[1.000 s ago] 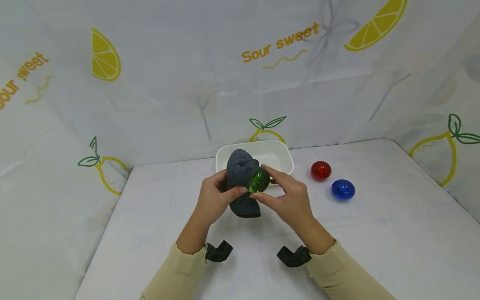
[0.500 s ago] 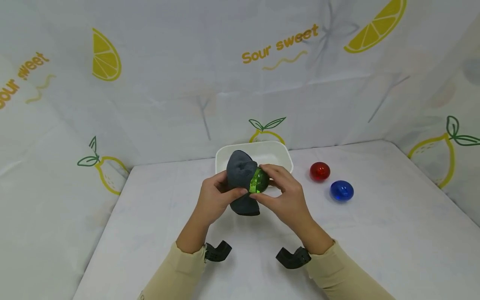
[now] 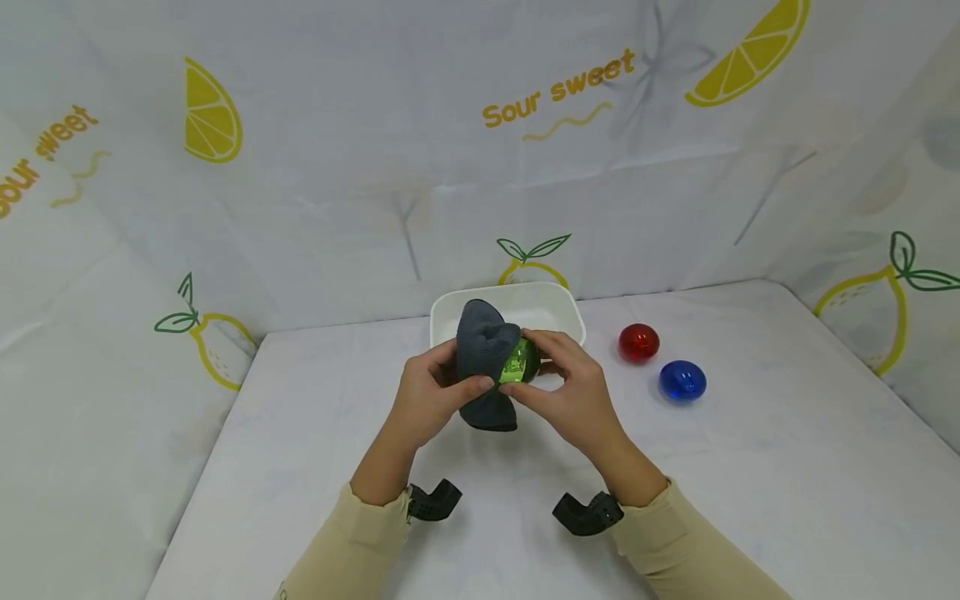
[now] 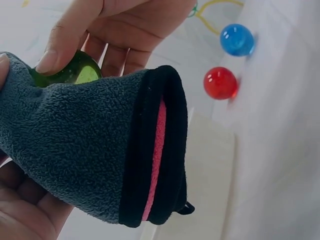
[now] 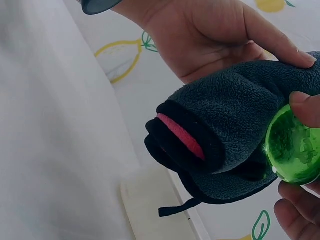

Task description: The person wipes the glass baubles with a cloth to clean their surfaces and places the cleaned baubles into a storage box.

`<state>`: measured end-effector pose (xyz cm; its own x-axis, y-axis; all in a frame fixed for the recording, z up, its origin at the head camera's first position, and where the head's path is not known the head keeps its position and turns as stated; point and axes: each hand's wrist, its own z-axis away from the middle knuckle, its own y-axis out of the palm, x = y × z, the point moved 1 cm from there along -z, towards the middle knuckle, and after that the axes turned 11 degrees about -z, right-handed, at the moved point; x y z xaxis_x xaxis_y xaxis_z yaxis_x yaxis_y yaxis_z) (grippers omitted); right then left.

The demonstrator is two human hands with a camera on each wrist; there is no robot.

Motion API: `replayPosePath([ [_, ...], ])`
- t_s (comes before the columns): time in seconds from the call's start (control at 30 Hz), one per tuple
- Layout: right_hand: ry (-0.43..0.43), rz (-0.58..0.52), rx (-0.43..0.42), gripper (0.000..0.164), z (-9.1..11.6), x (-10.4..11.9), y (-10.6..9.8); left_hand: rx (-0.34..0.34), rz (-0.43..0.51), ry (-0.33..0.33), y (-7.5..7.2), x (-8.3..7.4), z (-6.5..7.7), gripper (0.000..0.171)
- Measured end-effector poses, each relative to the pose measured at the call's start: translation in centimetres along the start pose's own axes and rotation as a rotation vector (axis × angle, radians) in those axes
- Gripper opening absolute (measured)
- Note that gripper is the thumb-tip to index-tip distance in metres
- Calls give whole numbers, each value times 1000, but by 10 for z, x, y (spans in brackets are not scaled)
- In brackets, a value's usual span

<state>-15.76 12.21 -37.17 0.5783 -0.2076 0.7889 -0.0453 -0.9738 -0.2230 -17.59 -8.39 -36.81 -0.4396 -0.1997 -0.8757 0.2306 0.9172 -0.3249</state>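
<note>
My left hand point(image 3: 427, 400) grips a bunched dark grey towel point(image 3: 483, 346), its thumb across the front. The towel's black edging and a strip of pink inner side show in both wrist views. Pressed against the towel's right side is a clear green ball point(image 3: 516, 363), which my right hand point(image 3: 585, 396) pinches between thumb and fingers. The right wrist view shows the ball point(image 5: 294, 147) shiny and see-through, partly behind the thumb. Both hands hold these things up above the white table, in front of a white tray point(image 3: 558, 310).
A red ball point(image 3: 639, 342) and a blue ball point(image 3: 682, 381) lie on the table point(image 3: 750, 467) to the right of the tray. Behind the table hangs a white lemon-print cloth point(image 3: 322, 208). A black wrist device point(image 3: 435, 500) sits by the left cuff.
The green ball has turned in the right hand's fingers. The towel has shifted slightly right and covers more of the ball's left side. The red and blue balls stay put.
</note>
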Motion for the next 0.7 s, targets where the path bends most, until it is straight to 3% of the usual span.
replayPosePath([
  [0.23, -2, 64, -27, 67, 0, 1, -1, 4, -27, -3, 0, 0, 1, 59],
  [0.53, -101, 135, -93, 68, 2, 1, 1, 16, -15, 6, 0, -3, 0, 59],
  [0.7, -141, 130, -102, 61, 6, 2, 6, -5, -8, -22, -2, -2, 0, 54],
])
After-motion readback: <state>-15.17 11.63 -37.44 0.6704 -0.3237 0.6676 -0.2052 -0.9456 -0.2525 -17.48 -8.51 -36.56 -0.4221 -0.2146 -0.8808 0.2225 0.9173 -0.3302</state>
